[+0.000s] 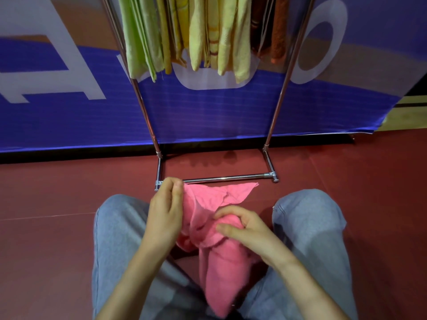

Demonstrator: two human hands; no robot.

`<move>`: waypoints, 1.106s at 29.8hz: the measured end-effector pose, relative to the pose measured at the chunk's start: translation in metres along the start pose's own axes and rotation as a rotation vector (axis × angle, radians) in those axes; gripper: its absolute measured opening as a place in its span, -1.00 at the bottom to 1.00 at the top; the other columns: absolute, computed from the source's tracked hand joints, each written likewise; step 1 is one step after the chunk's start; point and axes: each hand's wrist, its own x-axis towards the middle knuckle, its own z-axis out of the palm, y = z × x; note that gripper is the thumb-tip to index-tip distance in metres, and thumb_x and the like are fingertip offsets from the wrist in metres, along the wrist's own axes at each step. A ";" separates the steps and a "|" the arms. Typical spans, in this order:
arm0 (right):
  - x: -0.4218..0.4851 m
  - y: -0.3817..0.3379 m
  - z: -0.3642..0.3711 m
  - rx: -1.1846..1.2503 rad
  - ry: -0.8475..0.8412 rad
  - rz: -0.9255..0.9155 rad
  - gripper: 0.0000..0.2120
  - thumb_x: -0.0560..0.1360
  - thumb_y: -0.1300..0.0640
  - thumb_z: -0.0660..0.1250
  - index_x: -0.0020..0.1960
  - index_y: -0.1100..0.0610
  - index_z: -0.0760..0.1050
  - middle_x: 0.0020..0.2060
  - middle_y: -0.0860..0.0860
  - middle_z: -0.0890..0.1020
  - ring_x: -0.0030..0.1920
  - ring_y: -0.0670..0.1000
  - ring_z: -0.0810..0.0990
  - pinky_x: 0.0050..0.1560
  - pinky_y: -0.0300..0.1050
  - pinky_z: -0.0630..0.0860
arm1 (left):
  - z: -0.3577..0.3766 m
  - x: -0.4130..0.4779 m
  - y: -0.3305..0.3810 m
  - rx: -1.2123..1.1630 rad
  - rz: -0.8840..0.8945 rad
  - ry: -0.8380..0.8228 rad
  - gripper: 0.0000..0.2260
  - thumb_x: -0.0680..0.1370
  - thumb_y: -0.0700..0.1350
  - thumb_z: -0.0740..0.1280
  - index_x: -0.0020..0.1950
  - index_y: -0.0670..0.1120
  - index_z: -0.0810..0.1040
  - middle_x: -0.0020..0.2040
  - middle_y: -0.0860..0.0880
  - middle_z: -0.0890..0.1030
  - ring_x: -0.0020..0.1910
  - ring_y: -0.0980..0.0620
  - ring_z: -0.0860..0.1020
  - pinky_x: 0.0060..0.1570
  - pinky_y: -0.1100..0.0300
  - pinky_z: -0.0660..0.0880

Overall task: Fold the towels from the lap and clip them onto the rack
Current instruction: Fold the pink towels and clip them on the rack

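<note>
Pinching an upper edge of the pink towel (221, 248) between thumb and fingers, the left hand (165, 212) lifts it above the lap; the right hand (240, 227) grasps a bunched fold just beside it; the cloth hangs between grey-trousered knees (309, 218), near the chrome rack (221, 180) with hung towels (196, 35)

Crumpled pink towel (221, 269) hangs between the hands, left hand (164, 215) pinching its top edge, right hand (240, 227) gripping its bunched middle, chrome rack (226, 180) just beyond them, hung towels (198, 38) green, yellow and orange above.
</note>
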 end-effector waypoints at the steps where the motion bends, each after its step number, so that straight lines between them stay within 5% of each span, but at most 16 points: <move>1: -0.002 0.000 -0.001 -0.032 -0.009 -0.010 -0.77 0.37 0.31 0.41 -0.19 -0.02 0.56 -0.30 -0.18 0.65 -0.20 -0.29 0.56 -0.09 -0.45 0.42 | -0.001 0.002 0.002 0.021 0.009 0.010 -0.81 0.49 -0.03 0.05 -0.33 0.04 0.29 -0.42 0.07 0.37 -0.40 0.31 0.40 -0.35 0.39 0.28; 6: -0.002 -0.006 -0.006 -0.147 0.008 -0.066 -0.80 0.34 0.22 0.46 -0.14 -0.04 0.55 -0.19 -0.15 0.63 -0.10 -0.27 0.57 0.02 -0.45 0.41 | -0.005 0.009 0.006 0.088 0.035 0.041 -0.70 0.59 -0.19 0.13 -0.33 0.05 0.29 -0.40 0.08 0.40 -0.38 0.37 0.41 -0.32 0.51 0.29; 12: -0.002 -0.006 -0.005 -0.159 -0.076 -0.031 -0.82 0.38 0.23 0.42 -0.12 -0.01 0.52 -0.62 -0.14 0.28 -0.54 -0.20 0.23 -0.42 -0.42 0.20 | -0.006 0.009 0.005 0.095 -0.004 0.049 -0.69 0.58 -0.21 0.14 -0.35 0.04 0.29 -0.42 0.08 0.38 -0.40 0.35 0.41 -0.33 0.27 0.20; 18: -0.004 0.000 -0.021 -0.147 -0.082 -0.054 -0.85 0.34 0.15 0.42 -0.11 0.03 0.53 -0.61 -0.16 0.32 -0.53 -0.21 0.25 -0.44 -0.43 0.20 | -0.030 0.029 -0.004 0.105 -0.062 0.189 -0.83 0.58 -0.18 0.14 -0.19 -0.16 0.41 -0.38 0.04 0.40 -0.25 0.00 0.36 -0.28 0.23 0.17; 22: -0.006 0.002 -0.034 -0.246 -0.125 -0.077 -0.82 0.21 -0.05 0.44 -0.22 -0.07 0.53 -0.40 -0.20 0.51 -0.32 -0.27 0.41 -0.23 -0.42 0.35 | -0.047 0.044 -0.013 0.209 -0.049 0.222 -0.77 0.59 -0.21 0.11 -0.15 -0.31 0.45 -0.26 -0.18 0.45 -0.20 -0.05 0.37 -0.30 0.21 0.13; 25: -0.002 0.002 -0.042 -0.365 -0.145 -0.064 -0.67 0.29 0.12 0.49 -0.49 0.00 0.37 -0.51 -0.16 0.39 -0.43 -0.25 0.30 -0.35 -0.39 0.24 | -0.051 0.049 -0.021 0.294 -0.038 0.204 -0.76 0.59 -0.21 0.12 -0.14 -0.35 0.45 -0.24 -0.18 0.45 -0.20 -0.06 0.38 -0.29 0.21 0.12; 28: 0.003 0.002 -0.053 -0.412 -0.127 -0.013 -0.60 0.33 0.10 0.47 -0.54 0.11 0.33 -0.54 -0.13 0.30 -0.46 -0.21 0.23 -0.41 -0.30 0.19 | -0.051 0.052 -0.024 0.317 -0.036 0.201 -0.76 0.59 -0.21 0.12 -0.11 -0.36 0.46 -0.22 -0.21 0.46 -0.19 -0.05 0.37 -0.25 0.23 0.14; 33: 0.010 -0.002 -0.084 -0.501 -0.146 0.105 -0.51 0.41 0.20 0.40 -0.57 0.01 0.22 -0.66 -0.15 0.21 -0.57 -0.18 0.16 -0.50 -0.36 0.12 | -0.058 0.058 -0.027 0.337 -0.030 0.215 -0.74 0.59 -0.21 0.12 -0.11 -0.39 0.46 -0.14 -0.40 0.54 -0.19 -0.07 0.38 -0.26 0.21 0.13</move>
